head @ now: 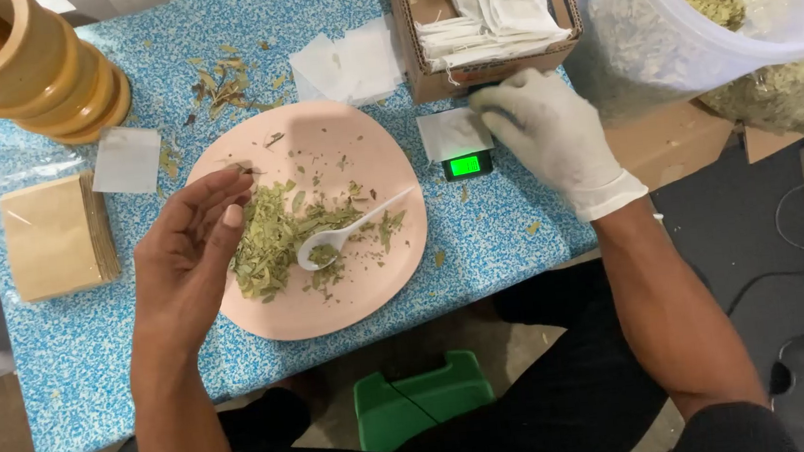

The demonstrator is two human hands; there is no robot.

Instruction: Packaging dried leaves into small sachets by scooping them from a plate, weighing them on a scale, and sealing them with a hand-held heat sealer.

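Neither hand clasps anything outright. Bare and cupped, the left hand hovers palm-up over the nine o'clock edge of the pink plate, fingers loosely curled with a gap between thumb and fingertips; whether a leaf or two lies in the palm is hard to make out. Over at two o'clock from the plate, the right hand wears a white glove, and its fingertips press down at the far edge of a small white sachet lying on a little scale (only the green-lit display shows, the platform being covered by the sachet). Whether the fingers pinch the sachet or merely rest on it I cannot tell.

At the plate's centre lies a heap of dried green leaves, with a white plastic spoon resting bowl-down toward six o'clock and handle pointing to two o'clock.

Cut off at twelve o'clock is a cardboard box of more white sachets. A clear tub of leaves runs out of view at one o'clock, and a wooden mortar is cropped at eleven o'clock. A stack of brown paper packets sits at nine o'clock on the blue speckled table. Both forearms reach in from six o'clock, the right elbow bent outward.
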